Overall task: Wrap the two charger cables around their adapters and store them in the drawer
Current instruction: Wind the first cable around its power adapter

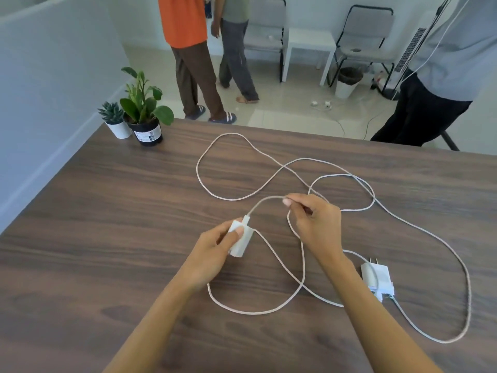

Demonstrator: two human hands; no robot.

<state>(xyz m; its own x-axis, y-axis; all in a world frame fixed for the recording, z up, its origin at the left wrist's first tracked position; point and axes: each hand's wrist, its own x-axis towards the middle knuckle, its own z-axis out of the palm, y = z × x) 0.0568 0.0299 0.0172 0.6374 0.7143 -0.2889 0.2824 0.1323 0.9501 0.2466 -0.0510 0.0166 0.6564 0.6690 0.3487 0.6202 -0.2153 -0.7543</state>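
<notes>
My left hand (215,244) grips a white adapter (242,242) just above the wooden table (107,211). Its white cable (265,201) arches from the adapter's top to my right hand (314,222), which pinches it between thumb and fingers. The rest of that cable lies in loose loops across the table, one loop (207,168) reaching toward the far edge. A second white adapter (377,277) lies flat at the right, prongs pointing away, with its own cable (462,267) curving around the right side. The two cables cross each other in several places. No drawer is in view.
Two potted plants stand at the table's far left corner: a black pot (148,133) and a small white pot (118,129). Beyond the far edge stand two people (188,63), with another person (443,76) at the right. Chairs, a white side table and a bin stand behind.
</notes>
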